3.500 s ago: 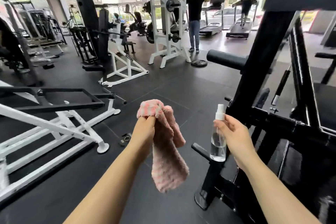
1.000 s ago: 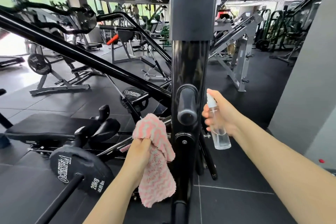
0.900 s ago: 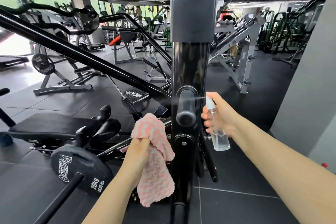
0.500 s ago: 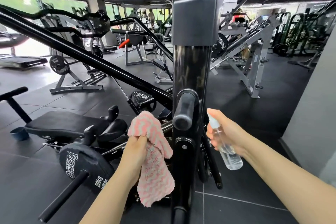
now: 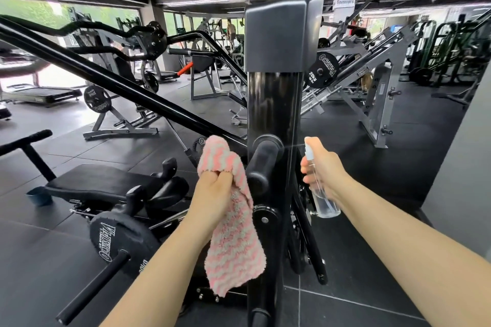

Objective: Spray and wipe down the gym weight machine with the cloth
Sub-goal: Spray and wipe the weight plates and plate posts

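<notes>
Two hands work beside the black machine post (image 5: 273,103): the left hand (image 5: 212,194) bunches a soft, floppy pink cloth (image 5: 233,241) near its top, while the right hand (image 5: 322,170) grips a light, probably slippery spray bottle (image 5: 322,200).

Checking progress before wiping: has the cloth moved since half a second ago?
Yes. The cloth, gripped by the left hand, has edged closer to the machine's black upright post, near its handle.

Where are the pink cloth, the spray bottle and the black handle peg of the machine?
pink cloth (image 5: 233,241), head view, middle of the hanging part.
spray bottle (image 5: 325,204), head view, clear lower body.
black handle peg (image 5: 261,164), head view, its barrel.
</notes>
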### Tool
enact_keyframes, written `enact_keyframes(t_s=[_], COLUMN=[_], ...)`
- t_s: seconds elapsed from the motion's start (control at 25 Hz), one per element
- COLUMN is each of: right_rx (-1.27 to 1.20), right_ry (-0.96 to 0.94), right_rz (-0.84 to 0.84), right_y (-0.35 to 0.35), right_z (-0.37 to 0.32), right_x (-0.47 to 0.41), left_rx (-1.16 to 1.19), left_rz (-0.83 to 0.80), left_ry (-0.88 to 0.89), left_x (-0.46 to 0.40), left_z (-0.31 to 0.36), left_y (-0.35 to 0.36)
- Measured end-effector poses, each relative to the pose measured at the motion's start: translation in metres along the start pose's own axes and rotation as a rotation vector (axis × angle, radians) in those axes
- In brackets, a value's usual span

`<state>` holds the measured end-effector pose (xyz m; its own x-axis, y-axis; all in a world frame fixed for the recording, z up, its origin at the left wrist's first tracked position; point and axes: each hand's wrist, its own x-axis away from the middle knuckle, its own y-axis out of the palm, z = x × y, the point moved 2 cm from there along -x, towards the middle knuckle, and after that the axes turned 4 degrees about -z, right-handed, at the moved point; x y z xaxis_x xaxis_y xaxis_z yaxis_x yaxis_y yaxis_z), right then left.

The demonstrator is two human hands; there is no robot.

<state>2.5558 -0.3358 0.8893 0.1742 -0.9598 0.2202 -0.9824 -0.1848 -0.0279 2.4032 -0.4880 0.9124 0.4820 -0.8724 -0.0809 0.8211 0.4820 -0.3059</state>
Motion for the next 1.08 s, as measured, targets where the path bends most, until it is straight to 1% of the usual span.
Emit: enact_keyframes(t_s=[0.12, 0.24, 0.32, 0.4, 0.44, 0.48, 0.56, 0.68, 0.72, 0.76, 0.8, 0.84, 0.88, 0.92, 0.96, 1.0, 1.04, 1.08], right_rx=[0.033, 0.032, 0.05, 0.059, 0.045, 0.031, 0.035, 0.02, 0.006, 0.005, 0.037, 0.102, 0.177, 0.234, 0.265, 0.277, 0.284, 0.296], right_ry=[-0.003, -0.035, -0.048, -0.056, -0.052, -0.048, -0.061, -0.186, -0.23, -0.26, -0.27, -0.268, -0.254, -0.234, -0.214, -0.208, -0.212, -0.217], right_rz=[0.015, 0.008, 0.009, 0.013, 0.015, 0.013, 0.015, 0.014, -0.001, -0.038, -0.092, -0.163, -0.232, -0.306, -0.367, -0.414, -0.443, -0.458], right_y=[-0.006, -0.011, -0.016, -0.02, -0.022, -0.023, -0.022, -0.016, -0.011, -0.007, -0.001, 0.005, 0.01, 0.016, 0.02, 0.024, 0.026, 0.029], right_z=[0.001, -0.003, -0.007, -0.008, -0.007, -0.006, -0.003, -0.003, -0.006, -0.009, -0.011, -0.013, -0.015, -0.014, -0.013, -0.012, -0.012, -0.012], right_x=[0.002, 0.003, 0.001, -0.003, -0.004, -0.004, -0.004, -0.002, 0.0, 0.003, 0.003, 0.005, 0.006, 0.009, 0.01, 0.011, 0.012, 0.013], left_rx=[-0.381, -0.818, -1.093, -1.348, -1.43, -1.502, -1.556, -1.549, -1.514, -1.427, -1.241, -0.947, -0.632, -0.377, -0.198, -0.128, -0.11, -0.104], left_rz=[-0.142, -0.378, -0.482, -0.537, -0.538, -0.549, -0.552, -0.559, -0.583, -0.615, -0.671, -0.733, -0.765, -0.724, -0.63, -0.495, -0.379, -0.328], left_ry=[0.054, 0.046, 0.073, 0.124, 0.133, 0.145, 0.17, 0.236, 0.261, 0.245, 0.203, 0.143, 0.124, 0.113, 0.095, 0.08, 0.057, 0.005], left_x=[-0.03, -0.065, -0.085, -0.103, -0.112, -0.119, -0.12, -0.109, -0.103, -0.097, -0.094, -0.088, -0.083, -0.079, -0.076, -0.073, -0.071, -0.068], left_z=[0.016, 0.02, 0.021, 0.021, 0.021, 0.021, 0.026, 0.036, 0.039, 0.04, 0.04, 0.041, 0.042, 0.041, 0.035, 0.028, 0.017, 0.007], left_y=[0.022, 0.056, 0.074, 0.087, 0.092, 0.095, 0.099, 0.101, 0.097, 0.089, 0.08, 0.07, 0.061, 0.051, 0.04, 0.029, 0.021, 0.015])
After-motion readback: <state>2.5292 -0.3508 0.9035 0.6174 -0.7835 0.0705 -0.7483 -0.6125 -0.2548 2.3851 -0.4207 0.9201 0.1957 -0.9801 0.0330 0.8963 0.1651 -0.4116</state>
